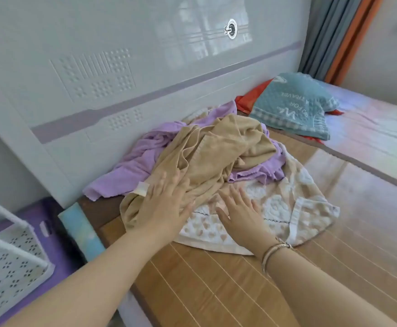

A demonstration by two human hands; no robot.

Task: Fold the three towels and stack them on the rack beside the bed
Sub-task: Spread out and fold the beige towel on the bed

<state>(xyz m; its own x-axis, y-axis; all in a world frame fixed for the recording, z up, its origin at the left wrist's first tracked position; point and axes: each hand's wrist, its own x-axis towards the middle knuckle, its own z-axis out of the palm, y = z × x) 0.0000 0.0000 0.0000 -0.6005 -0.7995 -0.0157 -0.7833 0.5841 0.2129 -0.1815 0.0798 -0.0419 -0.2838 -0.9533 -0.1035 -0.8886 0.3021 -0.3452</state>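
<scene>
Nothing folded yet: the tan towel (216, 152), purple towel (131, 166) and heart-print towel (287, 201) lie heaped on the bed (240, 279) near the headboard. My left hand (166, 204) rests flat, fingers spread, on the tan one, my right hand (240, 213) flat on the heart-print one. The white rack (6, 253) at near left awaits all three.

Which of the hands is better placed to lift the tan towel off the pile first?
Left hand: it already rests flat on the crumpled tan towel. The right hand lies on the white heart-patterned towel beneath.
</scene>
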